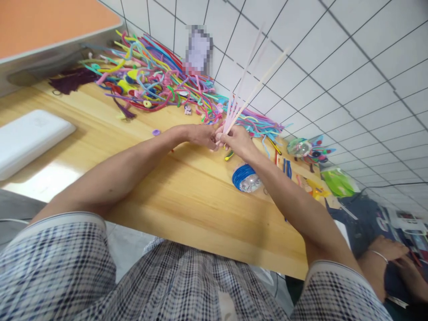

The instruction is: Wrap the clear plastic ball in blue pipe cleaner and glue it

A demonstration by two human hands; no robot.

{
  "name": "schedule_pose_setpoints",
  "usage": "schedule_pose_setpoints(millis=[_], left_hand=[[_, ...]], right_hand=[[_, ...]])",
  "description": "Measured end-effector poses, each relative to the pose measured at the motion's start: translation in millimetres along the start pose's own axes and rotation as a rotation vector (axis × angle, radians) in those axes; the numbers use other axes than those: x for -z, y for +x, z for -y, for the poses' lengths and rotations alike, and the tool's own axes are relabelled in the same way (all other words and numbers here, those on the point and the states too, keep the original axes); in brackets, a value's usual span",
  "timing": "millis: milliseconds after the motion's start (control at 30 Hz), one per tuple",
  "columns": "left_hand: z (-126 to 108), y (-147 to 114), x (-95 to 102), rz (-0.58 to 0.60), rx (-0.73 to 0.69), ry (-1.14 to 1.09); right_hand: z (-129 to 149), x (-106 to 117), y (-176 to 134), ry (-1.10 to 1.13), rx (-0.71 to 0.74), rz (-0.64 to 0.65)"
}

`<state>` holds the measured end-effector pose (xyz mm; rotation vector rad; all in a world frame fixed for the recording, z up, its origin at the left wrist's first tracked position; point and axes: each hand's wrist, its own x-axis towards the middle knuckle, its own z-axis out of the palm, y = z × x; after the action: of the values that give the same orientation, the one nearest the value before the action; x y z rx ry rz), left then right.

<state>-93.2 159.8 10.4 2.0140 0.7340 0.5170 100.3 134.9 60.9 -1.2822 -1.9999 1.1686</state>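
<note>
In front of me, over the table, my right hand [240,141] is closed round a bundle of pale pink pipe cleaners [233,111]. Their long ends fan upward, and one looks cream. Touching the bundle's lower end, my left hand [204,136] has its fingers pinched together there; the exact grip is partly hidden. Just below the hands lies a yellow and black tool handle [229,155]. A clear ball half wrapped in blue pipe cleaner [243,176] rests near my right forearm.
Loose pipe cleaners [150,80] in many colours pile along the tiled wall. A white power bank [33,138] lies at left. At right stand a colourful animal figure [317,151] and a green packet [339,182]. Another person's hand [388,249] shows at lower right.
</note>
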Motion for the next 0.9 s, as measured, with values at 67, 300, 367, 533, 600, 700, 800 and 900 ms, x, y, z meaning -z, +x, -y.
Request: schedule_pose_setpoints(millis=[67, 300, 367, 533, 600, 700, 800, 900], left_hand=[[1.3, -0.5, 0.4, -0.003, 0.041, 0.031], [-6.7, -5.5, -2.1, -0.017, 0.074, 0.132], [-9.1, -6.0, -2.6, -0.021, 0.064, 0.146], [-11.7, -5.7, -4.5, -0.018, 0.062, 0.161], [-13.1, -5.9, -5.1, -0.015, 0.065, 0.165], [-16.5, -6.6, -5.9, -0.014, 0.068, 0.173], [-19.7, -6.7, -5.7, -0.030, 0.080, 0.187], [-21.4, -7.0, -1.1, -0.070, 0.104, 0.204]], right_hand=[[3.0, 5.8, 0.7, 0.024, -0.005, -0.008], [24.9, 32.9, 9.0, 0.248, 0.050, -0.221], [35.4, 40.8, 7.3, 0.288, 0.068, -0.252], [57.3, 56.9, -3.9, 0.313, 0.104, -0.307], [61.7, 62.2, -8.0, 0.309, 0.116, -0.329], [65.1, 68.7, -13.3, 0.311, 0.134, -0.357], [66.6, 74.1, -18.9, 0.339, 0.151, -0.391], [66.2, 82.6, -26.7, 0.357, 0.163, -0.399]])
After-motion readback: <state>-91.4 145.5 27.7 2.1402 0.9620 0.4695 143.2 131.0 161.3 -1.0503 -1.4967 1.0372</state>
